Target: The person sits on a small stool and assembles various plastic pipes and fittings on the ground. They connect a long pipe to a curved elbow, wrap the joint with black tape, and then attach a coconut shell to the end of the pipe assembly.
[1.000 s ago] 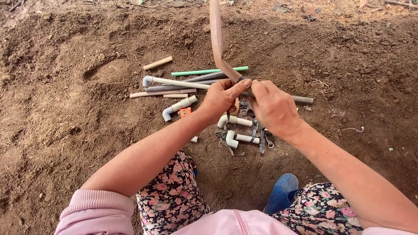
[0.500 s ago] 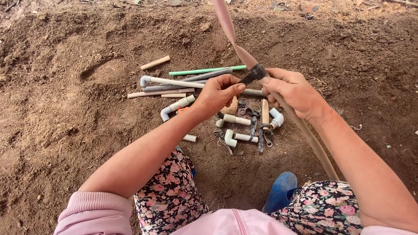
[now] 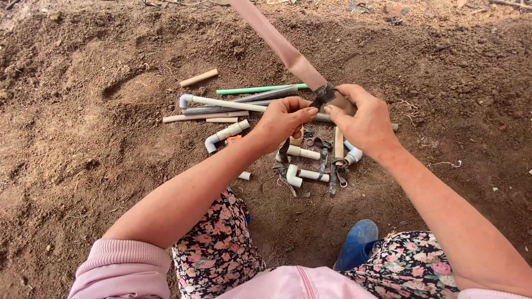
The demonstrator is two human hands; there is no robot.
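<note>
Held aloft over bare soil: a long pinkish-tan pipe [image 3: 277,41], slanting from the top of the frame down to both hands, its lower end bound in dark tape [image 3: 324,94]. Clenched around that taped end from the right, the right hand [image 3: 363,119], fingers curled over the pipe. Pinched against the tape's edge, thumb and forefinger of the left hand [image 3: 282,119], closed on a dark strip of it. Scattered on the dirt ground [image 3: 83,166] directly beneath the hands, a heap of plumbing pieces: short white pipe fittings [image 3: 302,174] with elbow joints, a white elbow piece [image 3: 224,135] just left of the left wrist, dark scraps of tape among them. Laid a little farther out, behind the hands, a thin green tube [image 3: 257,88], a grey pipe [image 3: 233,108] beside a long white pipe with a bent end [image 3: 221,102], and a pale tan length beneath those. Set well apart toward the upper left, a short tan pipe offcut [image 3: 198,78]. Visible at the bottom edge, pink sleeves [image 3: 119,266] pushed up the forearms, floral-print trousers [image 3: 216,249] and a blue shoe [image 3: 357,243] planted in the soil between the knees.
</note>
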